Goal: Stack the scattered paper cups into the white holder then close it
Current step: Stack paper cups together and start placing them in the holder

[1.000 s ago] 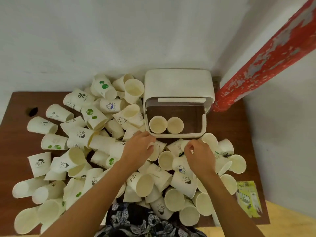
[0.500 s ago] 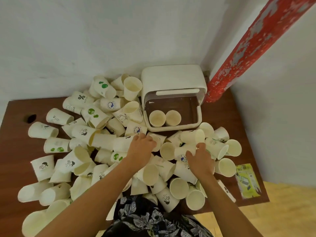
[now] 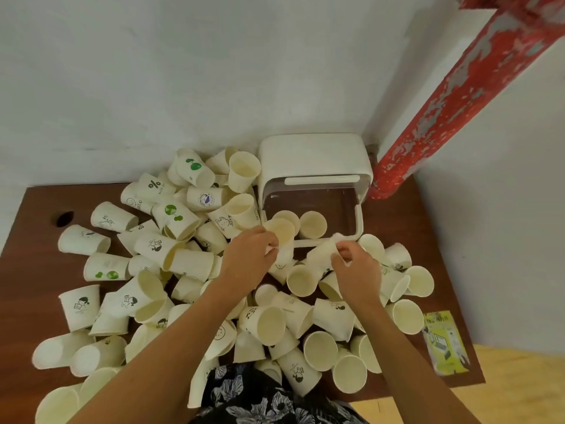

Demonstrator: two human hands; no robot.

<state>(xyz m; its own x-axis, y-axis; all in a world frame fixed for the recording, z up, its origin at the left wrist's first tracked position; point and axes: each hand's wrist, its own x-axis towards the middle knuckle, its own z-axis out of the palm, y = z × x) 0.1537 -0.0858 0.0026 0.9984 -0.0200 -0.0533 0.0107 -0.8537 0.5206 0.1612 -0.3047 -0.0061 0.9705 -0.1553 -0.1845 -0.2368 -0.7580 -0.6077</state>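
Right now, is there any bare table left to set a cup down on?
Yes: the table is bare at its far left corner around the dark hole, and on the right between the white holder and the yellow packet. The middle is crowded with cups.

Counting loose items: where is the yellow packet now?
Head view: the yellow packet lies flat at the table's near right corner, just right of the cup pile.

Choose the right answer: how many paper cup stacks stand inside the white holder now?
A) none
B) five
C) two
C: two cup mouths show side by side inside the white holder, behind the cup that the left hand holds.
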